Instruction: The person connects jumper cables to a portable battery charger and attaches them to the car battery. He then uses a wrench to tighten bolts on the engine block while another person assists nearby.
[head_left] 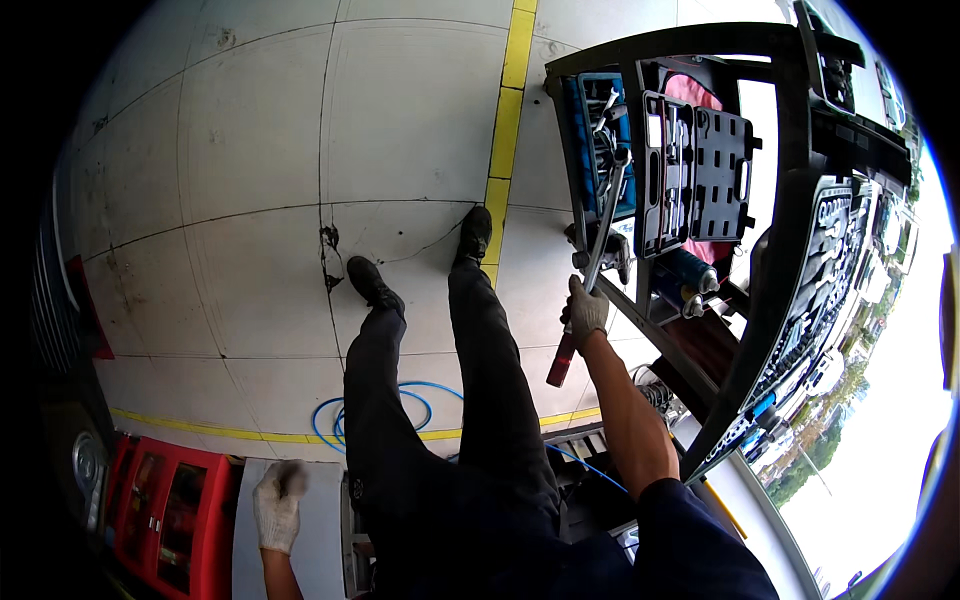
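Observation:
My right hand (588, 308), in a pale work glove, is wrapped round a long torque wrench (606, 225). Its metal shaft slants up beside the tool cart, and its red grip end (562, 362) sticks out below my fist. At the lower left, my gloved left hand (276, 515) is closed over a grey surface (252, 572). A small dark, blurred thing shows at its fingertips; I cannot make out what it is. The wrench's head overlaps a blue bin (622, 200) of hand tools in this view.
A dark metal tool cart (690, 42) stands at right, carrying an open black socket case (722, 175), spray cans (690, 270) and a large tool tray (815, 270). At lower left is a red cabinet (215, 530). A blue hose (428, 405) lies coiled by my legs.

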